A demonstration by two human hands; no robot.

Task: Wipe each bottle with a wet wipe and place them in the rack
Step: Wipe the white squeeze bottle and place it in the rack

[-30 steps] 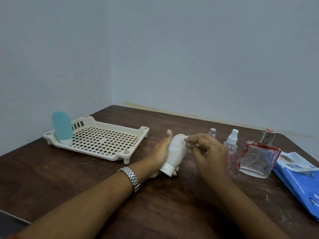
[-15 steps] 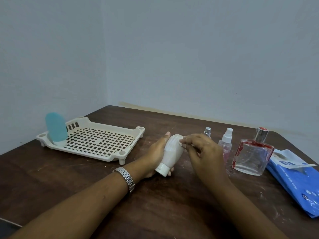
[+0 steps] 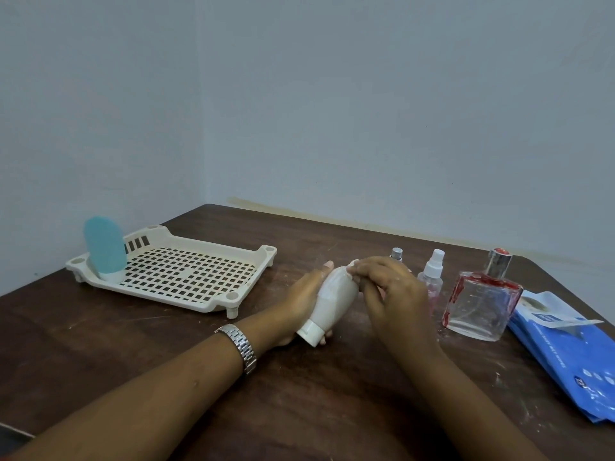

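Still wiping: left hand (image 3: 301,302) gripping tilted white plastic bottle (image 3: 332,302), right hand (image 3: 387,287) pinching wet wipe (image 3: 352,263), sliding down from its rounded end.

rack (image 3: 186,277) floor mostly free — blue bottle (image 3: 104,249) fills left corner | bare worktop (image 3: 283,234) between rack and hands

My right hand (image 3: 392,294) has slid down over the white bottle (image 3: 332,299). My fingers now cover its upper side.

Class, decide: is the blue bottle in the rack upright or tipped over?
Upright. The blue bottle stands on its white cap in the near-left corner of the rack.
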